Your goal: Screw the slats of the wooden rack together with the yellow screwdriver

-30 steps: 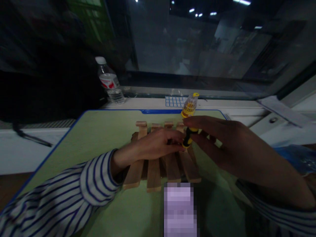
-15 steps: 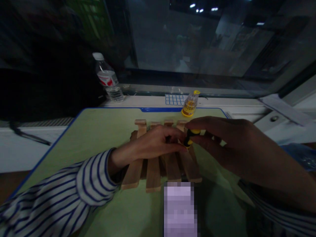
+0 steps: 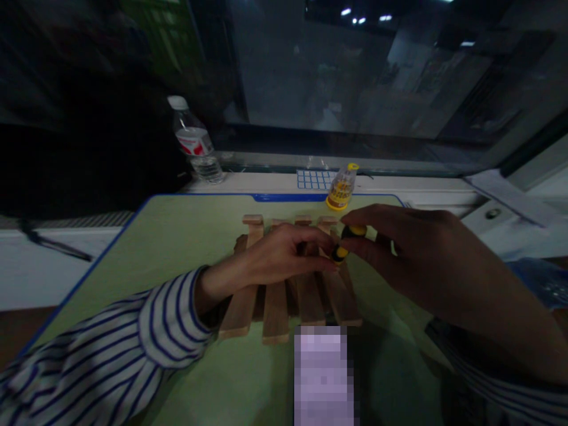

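Observation:
A wooden slat rack (image 3: pixel 275 307) of several parallel light boards lies on the green mat (image 3: pixel 177 248). My left hand (image 3: pixel 277 257) rests on top of the slats, fingers curled and pressed down near the tool's tip. My right hand (image 3: pixel 408 248) pinches a short black-and-yellow screwdriver (image 3: pixel 345 244) between thumb and fingers, tilted down onto the rack's right slats. The tool's tip is hidden between my fingers. Both sleeves are blue-and-white striped.
A yellow-capped clear bit holder (image 3: pixel 341 188) stands at the mat's far edge, beside a blue grid card (image 3: pixel 313 179). A water bottle (image 3: pixel 194 142) stands on the white sill at back left. A blurred purple patch (image 3: pixel 325 374) covers the near mat. Papers (image 3: pixel 506 198) lie at right.
My right hand has rolled the screwdriver handle slightly, its upper end tipping to the right. The view shifted a little between one second ago and now. My left hand stays on the slats.

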Tool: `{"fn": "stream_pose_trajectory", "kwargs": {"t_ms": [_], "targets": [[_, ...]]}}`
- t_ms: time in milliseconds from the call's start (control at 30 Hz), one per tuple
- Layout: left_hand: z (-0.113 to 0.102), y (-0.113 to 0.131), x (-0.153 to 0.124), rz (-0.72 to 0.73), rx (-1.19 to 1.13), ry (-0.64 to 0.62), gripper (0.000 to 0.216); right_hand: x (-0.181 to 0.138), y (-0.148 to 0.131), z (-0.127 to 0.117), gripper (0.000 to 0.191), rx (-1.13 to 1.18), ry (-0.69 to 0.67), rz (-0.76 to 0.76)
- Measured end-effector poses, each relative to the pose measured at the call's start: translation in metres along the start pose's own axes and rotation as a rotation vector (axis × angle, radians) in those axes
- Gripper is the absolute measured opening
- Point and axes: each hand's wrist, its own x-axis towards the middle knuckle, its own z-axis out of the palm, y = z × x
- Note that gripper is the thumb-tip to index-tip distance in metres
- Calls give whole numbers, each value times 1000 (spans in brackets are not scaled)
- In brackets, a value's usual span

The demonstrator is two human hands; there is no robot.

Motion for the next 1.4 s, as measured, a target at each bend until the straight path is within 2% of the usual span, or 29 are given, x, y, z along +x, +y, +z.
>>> {"fn": "stream_pose_trajectory", "kwargs": {"t_ms": [333,667,767,1067,1400], "targets": [[1,-1,0,-15,-5,-10,13,3,-4,5,26,-112,27,13],[0,-3,0,7,9,-22,10,1,-6,-1,33,239,37,-9],[-1,-2,0,-3,-2,-33,13,1,-5,-5,29,283,24,-36],[-1,1,0,-5,-18,-29,12,0,-3,-4,40,263,-24,-82],[-1,0,0,-4,21,-86,12,3,-4,-2,24,148,-21,-29]]}}
